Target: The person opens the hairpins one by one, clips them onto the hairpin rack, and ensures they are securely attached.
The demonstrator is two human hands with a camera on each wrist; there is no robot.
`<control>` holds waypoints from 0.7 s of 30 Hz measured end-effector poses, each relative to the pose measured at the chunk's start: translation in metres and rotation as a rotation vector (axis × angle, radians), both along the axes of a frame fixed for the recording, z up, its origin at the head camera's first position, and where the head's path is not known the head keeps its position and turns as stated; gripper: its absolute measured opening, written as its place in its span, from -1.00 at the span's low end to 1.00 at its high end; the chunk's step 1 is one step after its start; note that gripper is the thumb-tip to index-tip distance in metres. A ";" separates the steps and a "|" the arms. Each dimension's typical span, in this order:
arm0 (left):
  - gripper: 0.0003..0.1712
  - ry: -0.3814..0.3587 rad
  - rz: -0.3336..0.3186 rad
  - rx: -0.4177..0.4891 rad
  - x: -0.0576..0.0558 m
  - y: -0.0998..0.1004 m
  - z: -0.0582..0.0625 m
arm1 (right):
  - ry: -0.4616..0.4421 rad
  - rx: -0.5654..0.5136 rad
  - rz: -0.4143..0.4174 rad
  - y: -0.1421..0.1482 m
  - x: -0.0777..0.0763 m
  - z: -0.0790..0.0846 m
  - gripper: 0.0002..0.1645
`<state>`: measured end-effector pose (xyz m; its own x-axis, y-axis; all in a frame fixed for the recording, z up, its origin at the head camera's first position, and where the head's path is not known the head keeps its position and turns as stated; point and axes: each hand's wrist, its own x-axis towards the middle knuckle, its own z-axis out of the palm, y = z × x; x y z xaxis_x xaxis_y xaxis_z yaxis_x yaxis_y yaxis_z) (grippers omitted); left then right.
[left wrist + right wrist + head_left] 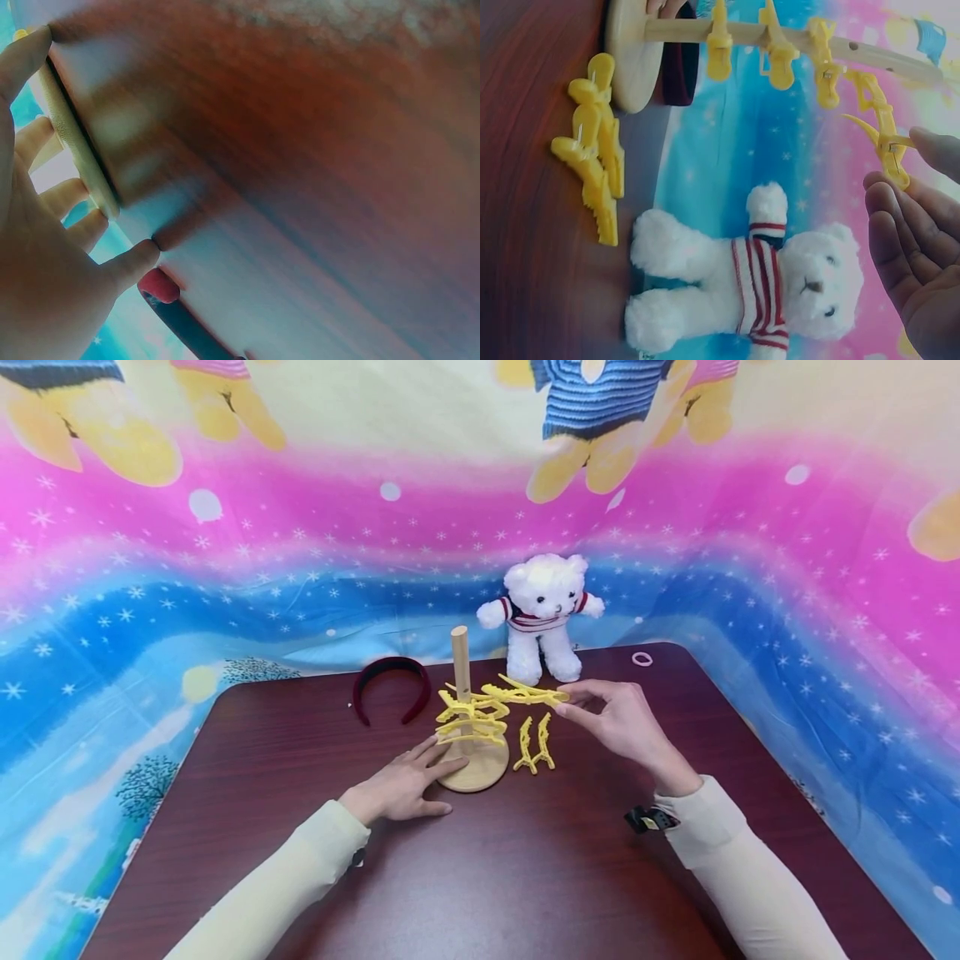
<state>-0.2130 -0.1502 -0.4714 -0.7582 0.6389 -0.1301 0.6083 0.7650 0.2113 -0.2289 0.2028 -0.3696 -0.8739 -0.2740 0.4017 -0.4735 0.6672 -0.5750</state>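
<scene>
A wooden stand [461, 662] rises from a round base, with yellow alligator hair clips [471, 728] clamped across its post one above another. My left hand [401, 785] is spread low at the stand, fingers over the near left of the base [474, 777] and thumb by the tabletop. Between thumb and fingers, my right hand [618, 718] pinches one yellow hair clip [886, 146] by its handle end. Its jaws are parted and point toward the post, beside the topmost clamped clip [827, 75]. Two loose yellow clips [534, 747] lie right of the base.
A white teddy bear [543, 610] in a striped sweater stands at the table's back edge. Behind the stand, to the left, lies a dark red headband [366, 687]. A pink hair tie [642, 659] sits at the back right. Printed cloth [360, 552] hangs around the table.
</scene>
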 end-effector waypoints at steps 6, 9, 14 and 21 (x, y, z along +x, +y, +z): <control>-0.08 0.004 -0.004 0.000 0.000 -0.001 -0.001 | 0.013 -0.012 0.046 -0.011 -0.001 0.002 -0.68; -0.08 0.000 -0.001 -0.006 -0.001 -0.001 -0.002 | 0.015 -0.016 0.058 -0.016 -0.002 0.003 -0.70; -0.08 -0.004 0.001 -0.010 -0.001 -0.002 -0.002 | 0.001 -0.012 0.082 -0.025 -0.004 0.007 -0.71; -0.09 -0.001 -0.001 0.001 -0.001 -0.002 -0.001 | -0.010 -0.019 0.117 -0.035 -0.008 0.008 -0.74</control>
